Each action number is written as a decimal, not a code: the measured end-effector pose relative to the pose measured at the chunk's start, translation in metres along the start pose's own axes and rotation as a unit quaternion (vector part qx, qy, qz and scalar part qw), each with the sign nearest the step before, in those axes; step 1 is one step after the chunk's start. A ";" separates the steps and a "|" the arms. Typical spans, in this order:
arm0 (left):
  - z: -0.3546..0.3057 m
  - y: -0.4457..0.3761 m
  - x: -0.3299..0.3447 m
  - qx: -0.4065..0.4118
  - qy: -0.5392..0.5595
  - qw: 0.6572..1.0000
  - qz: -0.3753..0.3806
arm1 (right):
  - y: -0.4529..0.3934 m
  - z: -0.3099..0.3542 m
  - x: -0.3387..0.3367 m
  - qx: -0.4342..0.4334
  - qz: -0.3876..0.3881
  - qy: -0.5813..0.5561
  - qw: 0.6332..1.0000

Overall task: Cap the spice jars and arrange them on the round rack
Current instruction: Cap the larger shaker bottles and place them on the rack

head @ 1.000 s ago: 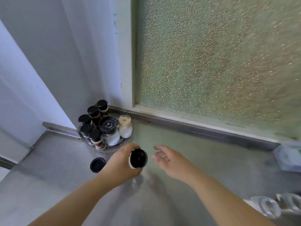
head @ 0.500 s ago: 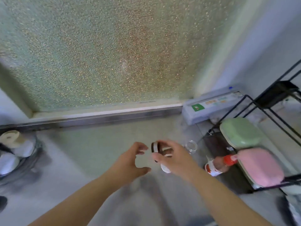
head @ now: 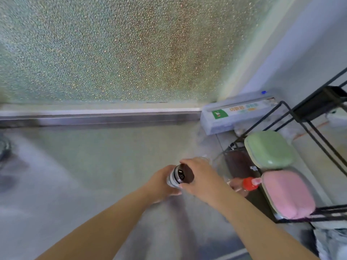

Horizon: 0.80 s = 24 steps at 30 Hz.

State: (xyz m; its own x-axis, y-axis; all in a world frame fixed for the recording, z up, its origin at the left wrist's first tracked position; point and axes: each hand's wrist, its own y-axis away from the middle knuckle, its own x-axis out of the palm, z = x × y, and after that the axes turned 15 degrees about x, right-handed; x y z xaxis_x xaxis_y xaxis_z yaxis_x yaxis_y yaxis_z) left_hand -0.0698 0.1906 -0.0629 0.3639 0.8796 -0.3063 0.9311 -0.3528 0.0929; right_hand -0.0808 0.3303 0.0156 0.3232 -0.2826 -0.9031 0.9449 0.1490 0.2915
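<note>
A spice jar point(head: 173, 178) with a white body, a silver collar and a dark cap point(head: 185, 174) is held between both hands above the steel counter point(head: 93, 156). My left hand point(head: 161, 182) wraps the jar's body from the left. My right hand point(head: 201, 177) grips the dark cap from the right. The round rack point(head: 3, 149) shows only as a blurred dark edge at the far left; its jars are out of view.
A frosted window fills the top. A long white box point(head: 238, 114) lies by the sill at the right. A black wire shelf point(head: 300, 147) holds a green pad point(head: 269, 149) and a pink pad point(head: 287, 194). A red-capped bottle point(head: 247, 184) lies beside my right hand.
The view stayed turned right, away from the rack. My left hand, open half a second ago, now grips the jar's body, and my right hand has shifted onto the cap.
</note>
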 end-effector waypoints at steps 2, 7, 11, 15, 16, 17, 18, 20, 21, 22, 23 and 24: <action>-0.004 0.003 -0.001 0.013 0.010 1.000 -0.012 | 0.000 0.000 -0.005 -0.004 0.011 -0.007 1.000; -0.030 0.032 -0.033 0.066 -0.021 0.995 -0.076 | 0.012 0.012 -0.036 -0.035 0.040 -0.067 0.996; -0.065 0.059 -0.070 0.109 -0.096 0.986 -0.083 | 0.026 0.036 -0.064 -0.073 0.078 -0.140 0.984; -0.098 0.083 -0.099 0.126 -0.158 0.972 -0.121 | 0.033 0.063 -0.089 -0.112 0.106 -0.190 0.970; -0.103 0.089 -0.105 0.125 -0.178 0.968 -0.127 | 0.035 0.071 -0.093 -0.124 0.110 -0.192 0.967; -0.107 0.094 -0.110 0.122 -0.197 0.964 -0.130 | 0.036 0.079 -0.095 -0.137 0.112 -0.190 0.966; -0.111 0.100 -0.115 0.120 -0.216 0.960 -0.133 | 0.037 0.087 -0.097 -0.151 0.112 -0.182 0.965; -0.114 0.112 -0.126 0.112 -0.242 0.952 -0.149 | 0.038 0.105 -0.099 -0.171 0.115 -0.165 0.964; -0.116 0.118 -0.131 0.107 -0.251 0.949 -0.158 | 0.039 0.113 -0.100 -0.177 0.118 -0.157 0.964; -0.118 0.124 -0.136 0.103 -0.261 0.945 -0.168 | 0.039 0.122 -0.102 -0.183 0.121 -0.151 0.964; -0.119 0.130 -0.140 0.102 -0.271 0.940 -0.179 | 0.039 0.130 -0.102 -0.190 0.122 -0.145 0.963; -0.120 0.134 -0.145 0.107 -0.282 0.934 -0.193 | 0.038 0.137 -0.102 -0.198 0.120 -0.139 0.963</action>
State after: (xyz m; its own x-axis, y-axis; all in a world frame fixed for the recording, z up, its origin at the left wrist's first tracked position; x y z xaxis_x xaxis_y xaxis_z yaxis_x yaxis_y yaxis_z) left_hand 0.0060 0.0542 0.1072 -0.1253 0.6684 -0.7331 0.9413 -0.1534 -0.3008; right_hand -0.0704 0.2350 0.1617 0.5835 -0.4300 -0.6890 0.7648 0.5764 0.2879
